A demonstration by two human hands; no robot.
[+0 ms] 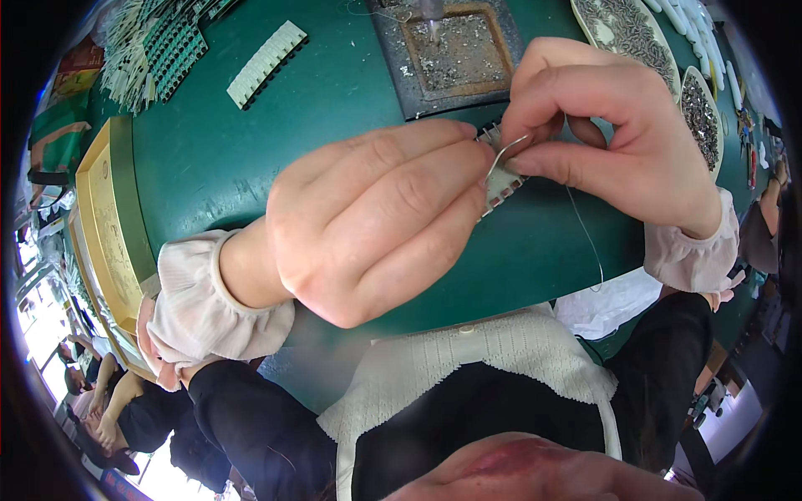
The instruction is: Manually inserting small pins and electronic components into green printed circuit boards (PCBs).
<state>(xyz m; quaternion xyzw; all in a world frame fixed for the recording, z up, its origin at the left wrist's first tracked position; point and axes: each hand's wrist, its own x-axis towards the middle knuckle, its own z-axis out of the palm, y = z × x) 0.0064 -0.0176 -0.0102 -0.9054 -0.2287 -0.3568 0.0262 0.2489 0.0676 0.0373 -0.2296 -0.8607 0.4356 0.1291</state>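
My left hand lies over a pale strip of small circuit boards, its fingers pressed together and covering most of it. Dark and reddish parts line the strip's visible edges. Close against those fingertips, my right hand pinches a thin silvery wire between thumb and forefinger. The wire's bent short end reaches over the strip, touching or nearly touching the left fingertips. A finer strand hangs from below the right hand toward the table's front edge. What lies under the left fingers is hidden.
Beyond my hands is a dark metal tray with grey residue. Two oval dishes of small metal parts stand right. Another board strip lies far left, near stacked boards. A yellow box stands at left; people sit beyond.
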